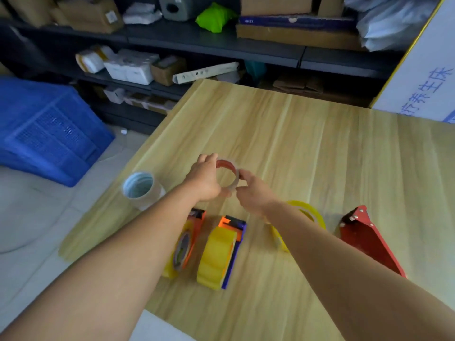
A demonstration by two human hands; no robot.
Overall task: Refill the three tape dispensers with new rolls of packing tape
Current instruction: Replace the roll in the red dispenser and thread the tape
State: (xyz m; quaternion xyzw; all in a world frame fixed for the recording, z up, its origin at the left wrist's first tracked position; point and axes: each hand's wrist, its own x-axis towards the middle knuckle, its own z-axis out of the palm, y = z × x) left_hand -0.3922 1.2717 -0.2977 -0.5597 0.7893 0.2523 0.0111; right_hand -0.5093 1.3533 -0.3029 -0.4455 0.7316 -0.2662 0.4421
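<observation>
Brown cardboard, a nearly spent tape core (pixel 227 174), hangs above the wooden desk (pixel 320 148), gripped by the left hand (pixel 205 179) on one side and pinched by the right hand (pixel 253 190) on the other. Nearer lie an orange dispenser (pixel 189 238) and a blue dispenser (pixel 234 244), both holding yellow tape, a loose yellow roll (pixel 305 212), and a red dispenser (pixel 366 237).

On the tabletop (pixel 307 143), two loaded dispensers (pixel 189 239) (pixel 231 247) lie side by side near the front edge. To their right lies a loose roll (pixel 307 212), and further right a third dispenser (pixel 364 237). A stack of rolls (pixel 141 189) stands at the left edge. Behind the tabletop runs shelving (pixel 221 43); a crate (pixel 49 129) sits on the floor to the left.
</observation>
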